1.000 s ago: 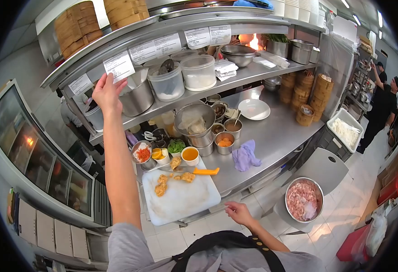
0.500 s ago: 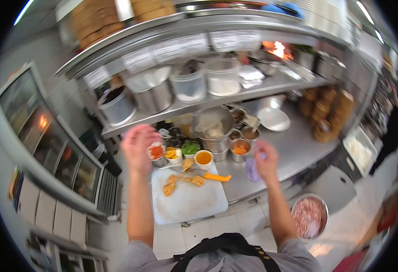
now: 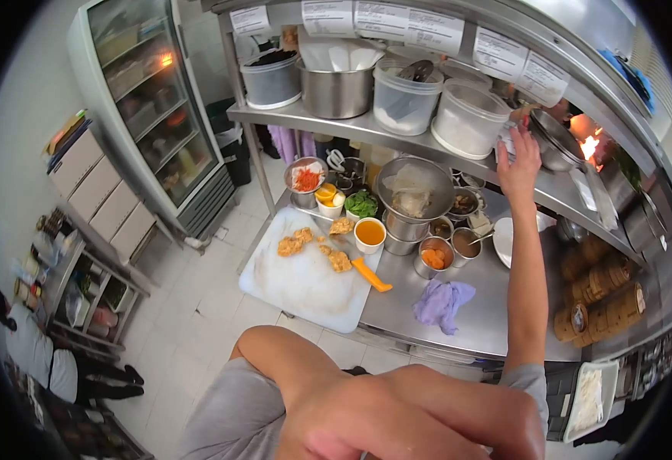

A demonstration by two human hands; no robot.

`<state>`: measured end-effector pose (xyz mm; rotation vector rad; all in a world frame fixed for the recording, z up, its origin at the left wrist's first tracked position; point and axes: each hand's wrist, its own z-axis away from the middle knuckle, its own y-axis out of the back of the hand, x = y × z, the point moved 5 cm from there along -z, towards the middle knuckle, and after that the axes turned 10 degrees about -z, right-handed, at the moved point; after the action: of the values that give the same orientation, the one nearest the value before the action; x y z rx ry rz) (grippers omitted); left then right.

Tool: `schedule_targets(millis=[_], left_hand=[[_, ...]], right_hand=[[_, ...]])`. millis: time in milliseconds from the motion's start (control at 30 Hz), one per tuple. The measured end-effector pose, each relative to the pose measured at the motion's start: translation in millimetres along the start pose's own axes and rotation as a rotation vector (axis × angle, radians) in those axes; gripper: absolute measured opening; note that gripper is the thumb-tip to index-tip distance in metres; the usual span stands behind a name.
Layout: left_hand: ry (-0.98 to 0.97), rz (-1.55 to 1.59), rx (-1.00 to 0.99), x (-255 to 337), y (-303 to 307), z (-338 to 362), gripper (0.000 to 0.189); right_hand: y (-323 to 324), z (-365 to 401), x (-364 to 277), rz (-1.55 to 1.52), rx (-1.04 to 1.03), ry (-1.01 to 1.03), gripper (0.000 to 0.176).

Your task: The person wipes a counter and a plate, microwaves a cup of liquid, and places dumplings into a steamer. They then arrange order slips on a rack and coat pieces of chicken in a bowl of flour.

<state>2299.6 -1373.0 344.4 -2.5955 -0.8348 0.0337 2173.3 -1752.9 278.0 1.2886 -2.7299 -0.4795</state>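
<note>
My right hand [image 3: 518, 167] reaches up to the shelf edge, fingers apart, over a folded white stack [image 3: 505, 139] beside a clear tub [image 3: 470, 119]. Bent close under the camera, my left hand [image 3: 420, 410] fills the bottom of the view, its fingertips out of sight. On the counter lie a crumpled purple cloth [image 3: 443, 304] and a white cutting board [image 3: 305, 295]. The board holds pieces of golden-brown food [image 3: 294, 242] and a knife with an orange handle [image 3: 370, 274]. A white cup of orange liquid [image 3: 370, 233] stands at the board's back right corner.
A large metal bowl [image 3: 399, 180], cups of ingredients and a white plate [image 3: 503, 242] stand behind the board. Flames [image 3: 587, 142] burn beyond the shelf near metal pans [image 3: 557, 142]. Bamboo steamers [image 3: 604, 299] are stacked at right. Another person [image 3: 41, 353] is at far left.
My right hand has risen from beside the purple cloth to the shelf. My left hand has come from left of the board to close under the camera. The view has shifted.
</note>
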Motion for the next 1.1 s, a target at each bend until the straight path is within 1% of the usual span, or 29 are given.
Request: schedule_targets(millis=[33,67,133,167,200,233,267,333,400,433,500,533,600,633,700,733,800,833,867,900,933,967,1000,1033,1100], left_hand=[[0.078,0.009,0.048,-4.6,-1.0,5.3,0.046],[0.081,-0.001,0.046,-8.6,3.4,5.7,0.046],[-0.007,-0.002,-0.059,-13.9,11.6,4.8,0.045],[0.020,-0.090,0.046,-12.0,16.4,-0.2,0.037],[0.046,-0.179,0.152,-5.4,22.4,-5.1,0.033],[0.173,-0.317,-0.008,1.5,36.6,-13.5,0.028],[0.299,-0.464,-0.170,5.4,55.2,-16.0,0.023],[0.461,-0.472,0.098,5.1,83.1,-1.1,0.017],[0.454,-0.421,0.253,5.3,117.8,17.6,0.016],[0.452,-0.416,0.240,7.6,127.0,25.4,0.016],[0.488,-0.440,0.512,16.1,156.5,43.9,0.017],[0.506,-0.422,0.484,17.2,163.4,47.9,0.017],[0.432,-0.397,0.524,26.7,178.4,55.7,0.016],[0.443,-0.389,0.511,27.4,185.5,61.1,0.016],[0.421,-0.346,0.406,28.4,191.6,66.6,0.016],[0.424,-0.339,0.396,25.7,189.7,69.2,0.016],[0.546,-0.460,0.104,4.6,164.6,70.2,0.012],[0.622,-0.294,-0.030,-9.3,142.7,71.9,0.004],[0.691,-0.126,-0.160,-24.0,116.8,71.2,0.008],[0.627,-0.062,-0.446,-35.8,88.6,62.4,0.017],[0.590,0.058,-0.521,-38.5,61.0,54.8,0.017],[0.609,0.319,-0.635,-42.9,34.1,49.7,0.023],[0.621,0.583,-0.744,-45.2,11.2,44.7,0.033],[0.617,0.578,-0.738,-51.7,-4.9,35.5,0.033],[0.587,1.196,-0.667,-50.4,-24.8,18.4,0.037]], right_hand=[[-1.6,1.7,-1.4,0.072,-0.003,-0.018,0.038],[-1.6,1.3,-1.9,0.154,0.002,-0.038,0.036],[0.4,0.6,-1.6,0.111,0.012,-0.053,0.034],[-0.7,0.5,-1.4,0.092,-0.021,-0.089,0.032],[-1.9,0.7,-1.7,0.072,-0.054,-0.125,0.030],[0.0,1.1,-3.3,0.063,-0.013,-0.068,0.027],[1.2,3.4,1.7,0.049,-0.004,-0.056,0.027],[-2.8,6.6,5.0,0.043,0.041,0.010,0.027],[-5.8,7.3,-4.1,0.048,0.050,0.019,0.027],[-2.5,5.7,-3.3,0.089,0.053,0.008,0.027],[-1.9,5.9,-3.9,0.112,0.076,0.020,0.027],[-0.3,6.6,-6.3,0.116,0.084,0.034,0.027],[5.8,3.8,-13.8,0.135,0.100,0.026,0.025],[4.7,4.8,-14.0,0.115,0.101,0.026,0.025],[3.9,4.0,-16.7,0.086,0.116,0.038,0.022],[4.4,3.4,-17.1,0.097,0.122,0.037,0.022],[3.5,2.4,-16.5,0.049,0.093,0.021,0.022],[3.8,1.8,-16.7,0.053,0.097,0.023,0.022],[3.6,2.1,-16.5,0.054,0.094,0.019,0.022],[2.8,2.2,-16.3,0.052,0.088,0.018,0.022],[2.2,2.7,-16.6,0.047,0.084,0.024,0.022],[2.8,3.3,-16.5,0.056,0.093,0.022,0.022],[3.2,3.4,-16.3,0.064,0.101,0.018,0.022],[3.3,2.5,-16.1,0.057,0.095,0.020,0.022],[3.7,3.0,-15.4,0.053,0.094,0.009,0.023]])
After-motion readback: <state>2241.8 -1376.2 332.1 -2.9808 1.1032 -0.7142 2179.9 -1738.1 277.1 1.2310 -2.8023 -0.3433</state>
